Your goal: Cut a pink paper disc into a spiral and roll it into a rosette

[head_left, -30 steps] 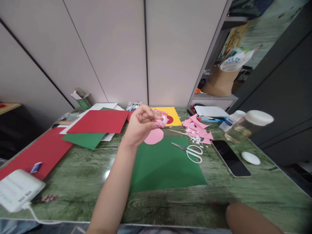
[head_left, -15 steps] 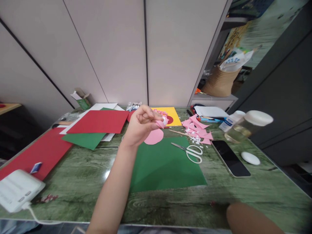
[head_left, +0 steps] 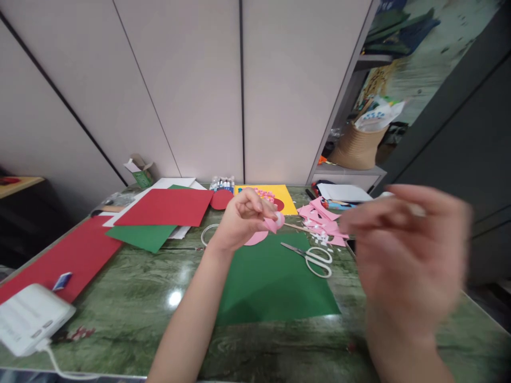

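My left hand (head_left: 243,219) is raised above the table, thumb and fingers pinched on a small curled piece of pink paper (head_left: 273,223) with a white part at its tip. My right hand (head_left: 407,255) hangs over the right side, smeared by motion; its fingers look bent, and I cannot tell if they hold anything. Below the left hand, a pink paper circle (head_left: 257,238) lies partly hidden at the top edge of a green sheet (head_left: 275,292). White-handled scissors (head_left: 318,261) rest on the green sheet's right part, blades pointing left.
Pink paper scraps (head_left: 319,215) and white bits lie right of centre, beside a thin wooden stick (head_left: 297,227). A yellow sheet (head_left: 289,199) and a red circle (head_left: 222,199) are at the back. Red sheets (head_left: 163,206) and a white charger (head_left: 34,319) with a cable sit left.
My right hand has come up into view from the lower right and now covers the bottle and most of the phone. My left hand keeps its pinch, slightly further right and lower.
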### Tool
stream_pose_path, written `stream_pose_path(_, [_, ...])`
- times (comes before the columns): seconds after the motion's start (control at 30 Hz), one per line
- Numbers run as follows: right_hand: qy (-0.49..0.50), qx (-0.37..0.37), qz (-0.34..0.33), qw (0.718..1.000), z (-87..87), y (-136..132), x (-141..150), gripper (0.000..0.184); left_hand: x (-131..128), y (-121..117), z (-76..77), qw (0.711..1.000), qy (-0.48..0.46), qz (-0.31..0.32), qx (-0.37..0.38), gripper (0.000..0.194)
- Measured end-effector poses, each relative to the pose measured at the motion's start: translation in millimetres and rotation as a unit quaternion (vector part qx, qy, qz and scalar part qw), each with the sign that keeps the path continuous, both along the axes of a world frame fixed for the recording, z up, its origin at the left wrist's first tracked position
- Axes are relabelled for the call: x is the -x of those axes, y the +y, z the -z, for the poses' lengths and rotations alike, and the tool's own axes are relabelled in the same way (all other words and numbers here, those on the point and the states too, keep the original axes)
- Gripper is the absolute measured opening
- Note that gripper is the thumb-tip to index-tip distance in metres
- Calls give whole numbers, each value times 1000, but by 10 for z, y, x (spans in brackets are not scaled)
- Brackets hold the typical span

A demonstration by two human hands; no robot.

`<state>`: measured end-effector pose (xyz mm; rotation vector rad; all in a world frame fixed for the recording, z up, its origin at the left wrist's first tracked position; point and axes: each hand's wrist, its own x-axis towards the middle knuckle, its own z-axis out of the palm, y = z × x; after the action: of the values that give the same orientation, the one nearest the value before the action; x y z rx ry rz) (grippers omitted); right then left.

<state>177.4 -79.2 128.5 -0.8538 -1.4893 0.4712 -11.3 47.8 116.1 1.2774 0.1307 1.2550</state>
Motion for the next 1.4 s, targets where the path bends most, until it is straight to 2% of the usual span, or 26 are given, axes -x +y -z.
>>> stream_pose_path(0.1, [-19, 65, -85, 994, -152, 361, 196, 39, -18, -4, 21, 1000, -11, 24, -10, 38])
stream_pose_path(0.17, [-45, 102, -132, 985, -163, 440, 269, 39, -22, 0, 37, 999, -11, 39, -12, 36])
stream_pose_path(0.23, [-37, 115, -145, 982, -134, 444, 299, 36, -25, 4, 51, 999, -4, 47, -7, 37])
stream_pose_path(0.47, [-1, 115, -146, 983, -80, 441, 296, 34, -36, -2, 69, 998, -11, 59, -12, 38])
stream_pose_path(0.67, [-1, 101, -137, 985, -82, 450, 312, 33, -57, 1, 64, 998, 6, 58, 10, 42])
stream_pose_path(0.83, [-10, 88, -127, 988, -88, 457, 316, 28, -76, 4, 54, 996, -13, 81, 23, 40])
stream_pose_path(1.13, [-21, 70, -122, 990, -99, 483, 305, 25, -116, 16, 106, 993, -12, 91, 73, 48])
stream_pose_path(1.4, [1, 67, -134, 989, -101, 513, 303, 26, -150, 11, 143, 991, -17, 104, 82, 44])
